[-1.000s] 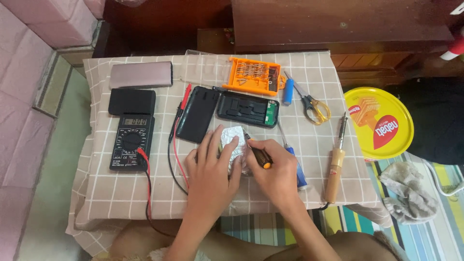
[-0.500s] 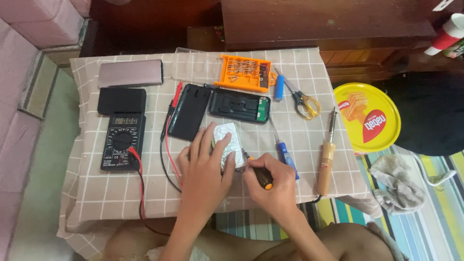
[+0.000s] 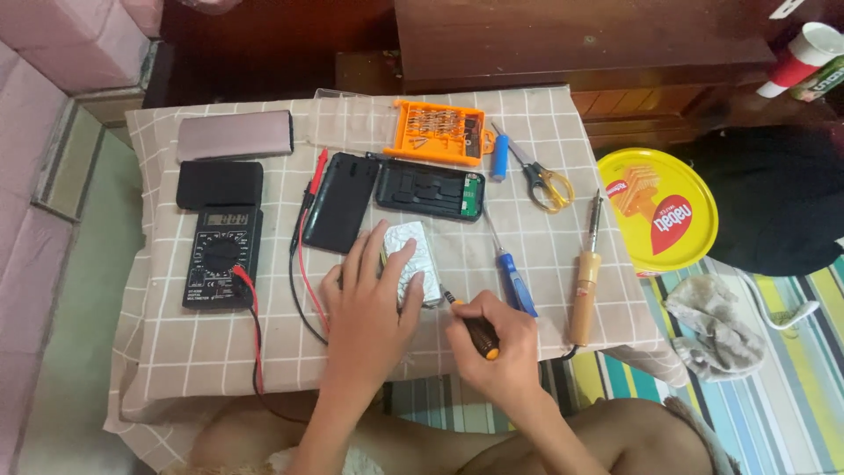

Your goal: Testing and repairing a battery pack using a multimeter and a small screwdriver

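Since half a second ago, both hands have held their places while the camera has shifted slightly. Left hand [image 3: 369, 308] lies flat, fingers spread, pressing down a silver foil-wrapped battery pack [image 3: 413, 262] on the checked tablecloth [image 3: 176, 352]. Right hand [image 3: 497, 347] is clenched around a small black-and-orange screwdriver [image 3: 475, 330], its tip aimed up and left at the pack's lower right corner. The pack's long axis runs away from the person, tilted slightly; it lies just left of the tip. A blue screwdriver [image 3: 512, 281] and a wooden-handled soldering iron [image 3: 585, 281] rest to the right.
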